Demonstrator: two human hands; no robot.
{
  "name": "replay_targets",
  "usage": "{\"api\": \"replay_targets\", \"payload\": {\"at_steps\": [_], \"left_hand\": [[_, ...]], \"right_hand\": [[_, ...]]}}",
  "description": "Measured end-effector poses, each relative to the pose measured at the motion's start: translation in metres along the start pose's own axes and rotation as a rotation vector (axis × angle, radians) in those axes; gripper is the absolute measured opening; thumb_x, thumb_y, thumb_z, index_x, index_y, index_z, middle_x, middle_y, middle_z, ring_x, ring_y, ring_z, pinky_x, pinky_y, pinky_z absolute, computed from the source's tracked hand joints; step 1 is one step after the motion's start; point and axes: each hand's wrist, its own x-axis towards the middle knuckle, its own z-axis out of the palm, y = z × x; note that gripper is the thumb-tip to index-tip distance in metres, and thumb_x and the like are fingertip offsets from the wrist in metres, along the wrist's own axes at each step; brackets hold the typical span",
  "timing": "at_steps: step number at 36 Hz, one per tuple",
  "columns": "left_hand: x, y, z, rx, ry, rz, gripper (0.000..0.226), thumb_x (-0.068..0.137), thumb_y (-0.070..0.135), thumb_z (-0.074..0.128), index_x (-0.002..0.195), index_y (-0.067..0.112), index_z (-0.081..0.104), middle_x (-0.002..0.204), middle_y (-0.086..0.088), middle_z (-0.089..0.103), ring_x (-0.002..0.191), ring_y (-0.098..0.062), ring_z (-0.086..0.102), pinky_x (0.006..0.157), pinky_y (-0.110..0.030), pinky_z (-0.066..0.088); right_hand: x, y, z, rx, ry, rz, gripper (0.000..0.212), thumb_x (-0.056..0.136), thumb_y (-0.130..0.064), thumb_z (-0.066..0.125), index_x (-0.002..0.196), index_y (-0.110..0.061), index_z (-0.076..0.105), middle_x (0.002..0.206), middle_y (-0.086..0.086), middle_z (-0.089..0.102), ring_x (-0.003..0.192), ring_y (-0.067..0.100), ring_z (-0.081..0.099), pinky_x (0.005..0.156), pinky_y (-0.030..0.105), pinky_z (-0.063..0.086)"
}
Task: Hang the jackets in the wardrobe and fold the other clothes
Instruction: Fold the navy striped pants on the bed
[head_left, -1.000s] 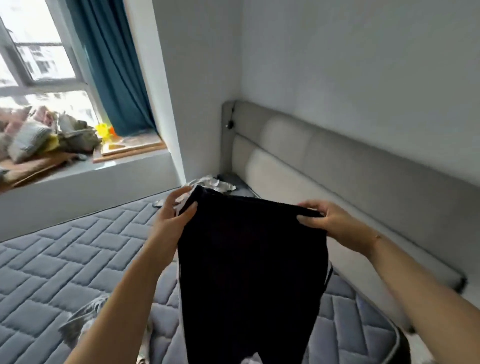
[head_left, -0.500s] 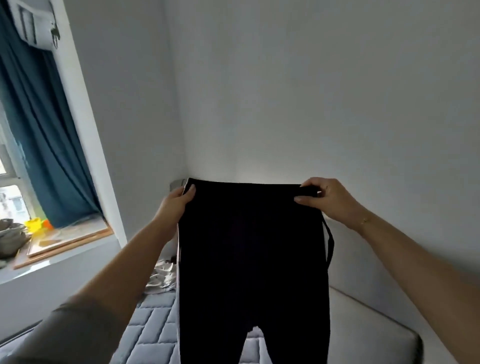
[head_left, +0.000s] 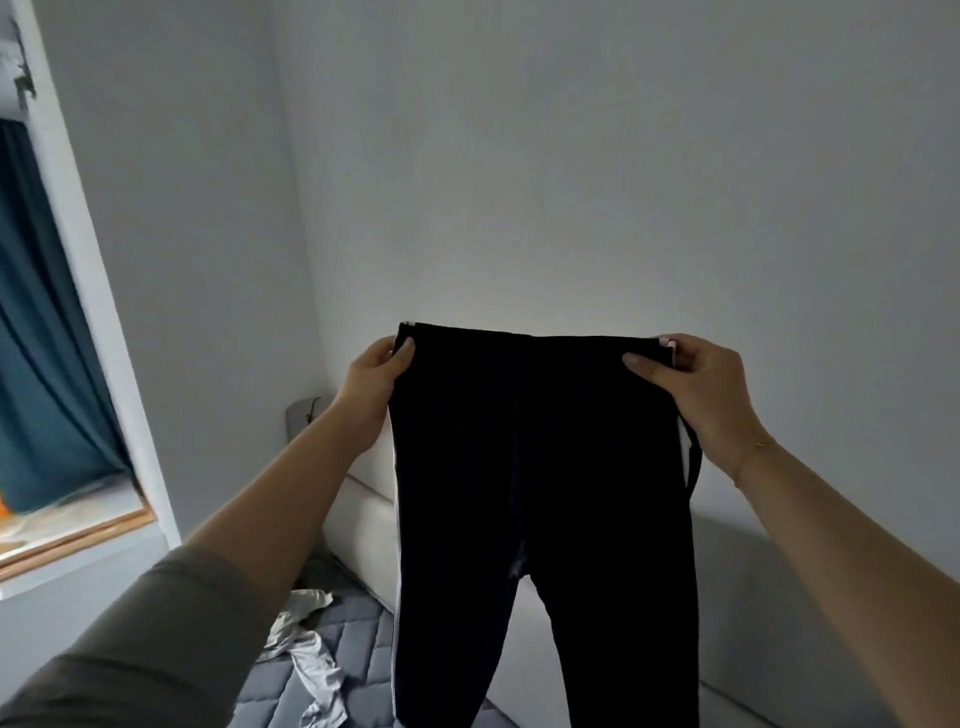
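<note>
Both arms are stretching out, and the black trousers (head_left: 540, 467) are being held up by the waistband, higher against the wall than a moment ago. At nine o'clock the left hand (head_left: 371, 384) is pinching one corner with curled fingers; at three o'clock the right hand (head_left: 696, 384) is pinching the other. The legs are hanging over the bed (head_left: 358, 649), where a crumpled grey garment (head_left: 306, 644) is lying. Farther off, at nine o'clock, the blue curtain (head_left: 36, 338) is now filling the window.

1. A bed with a grey quilted mattress (head_left: 363, 670) fills the lower part of the view.
2. A crumpled light grey garment (head_left: 306, 649) lies directly on the mattress, near the padded headboard (head_left: 363, 514).
3. A wooden-edged window ledge (head_left: 78, 535) sits left.
</note>
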Motion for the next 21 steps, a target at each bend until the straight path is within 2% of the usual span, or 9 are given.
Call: {"api": "replay_targets", "payload": {"at_steps": [3,6,9,12,14,16,17,20,21], "left_hand": [[-0.018,-0.008,-0.023,0.074,-0.035,-0.009,0.015,0.098,0.026,0.052,0.099,0.017,0.064,0.084,0.009,0.069,0.077,-0.001,0.066,0.065,-0.013,0.05],[-0.052,-0.029,-0.057,0.116,-0.034,-0.024,0.012,0.096,0.026,0.056,0.094,0.019,0.065,0.088,0.006,0.067,0.082,-0.005,0.064,0.077,-0.018,0.047],[-0.103,-0.058,-0.096,0.1,-0.038,-0.066,0.007,0.087,0.029,0.064,0.083,0.025,0.068,0.082,0.01,0.068,0.076,-0.003,0.063,0.072,-0.016,0.05],[-0.16,-0.089,-0.133,0.101,-0.018,-0.166,0.016,0.075,0.036,0.069,0.087,0.025,0.072,0.083,0.009,0.071,0.074,-0.003,0.066,0.067,-0.016,0.054],[-0.193,-0.11,-0.156,0.095,-0.008,-0.224,0.011,0.08,0.03,0.067,0.088,0.022,0.07,0.082,0.01,0.07,0.073,-0.002,0.064,0.07,-0.017,0.051],[-0.242,-0.137,-0.188,0.165,-0.038,-0.295,0.003,0.09,0.02,0.061,0.089,0.021,0.064,0.083,0.008,0.064,0.076,-0.004,0.058,0.076,-0.02,0.045],[-0.268,-0.151,-0.204,0.204,-0.057,-0.338,0.007,0.093,0.016,0.059,0.089,0.02,0.062,0.083,0.007,0.063,0.077,-0.005,0.056,0.077,-0.02,0.044],[-0.345,-0.187,-0.251,0.288,-0.059,-0.487,0.008,0.093,0.006,0.059,0.088,0.012,0.06,0.082,-0.001,0.061,0.078,-0.011,0.056,0.076,-0.02,0.046],[-0.371,-0.197,-0.264,0.308,-0.05,-0.532,0.008,0.091,0.002,0.06,0.088,0.009,0.059,0.081,-0.005,0.059,0.077,-0.013,0.055,0.076,-0.021,0.046]], "right_hand": [[-0.027,-0.004,0.01,0.007,-0.052,0.028,0.025,0.069,-0.027,0.079,0.084,-0.007,0.073,0.083,0.021,0.071,0.073,0.027,0.068,0.071,0.034,0.055],[-0.067,-0.003,0.028,-0.026,-0.112,0.059,0.018,0.067,-0.026,0.08,0.078,-0.014,0.072,0.074,0.009,0.072,0.069,0.019,0.069,0.064,0.022,0.055],[-0.121,0.01,0.052,-0.104,-0.152,0.098,0.011,0.068,-0.022,0.082,0.071,-0.023,0.071,0.064,-0.004,0.069,0.06,0.009,0.066,0.056,0.015,0.05],[-0.183,0.027,0.078,-0.103,-0.176,0.195,0.013,0.067,-0.022,0.083,0.067,-0.023,0.07,0.062,-0.004,0.066,0.059,0.01,0.062,0.057,0.021,0.049],[-0.221,0.037,0.091,-0.121,-0.187,0.28,0.015,0.064,-0.025,0.082,0.066,-0.022,0.068,0.061,-0.007,0.064,0.06,0.008,0.058,0.058,0.02,0.048],[-0.275,0.045,0.112,-0.161,-0.217,0.348,0.018,0.066,-0.019,0.084,0.067,-0.023,0.066,0.057,-0.013,0.062,0.055,0.002,0.054,0.055,0.014,0.046],[-0.304,0.048,0.122,-0.178,-0.243,0.369,0.02,0.068,-0.014,0.084,0.068,-0.023,0.066,0.057,-0.013,0.061,0.055,0.002,0.053,0.054,0.013,0.044],[-0.39,0.054,0.149,-0.211,-0.349,0.483,0.018,0.071,-0.006,0.082,0.072,-0.019,0.069,0.062,-0.006,0.065,0.06,0.008,0.053,0.058,0.022,0.043],[-0.415,0.056,0.159,-0.212,-0.392,0.524,0.017,0.071,-0.004,0.081,0.074,-0.016,0.07,0.061,-0.008,0.065,0.06,0.005,0.053,0.058,0.02,0.043]]}}
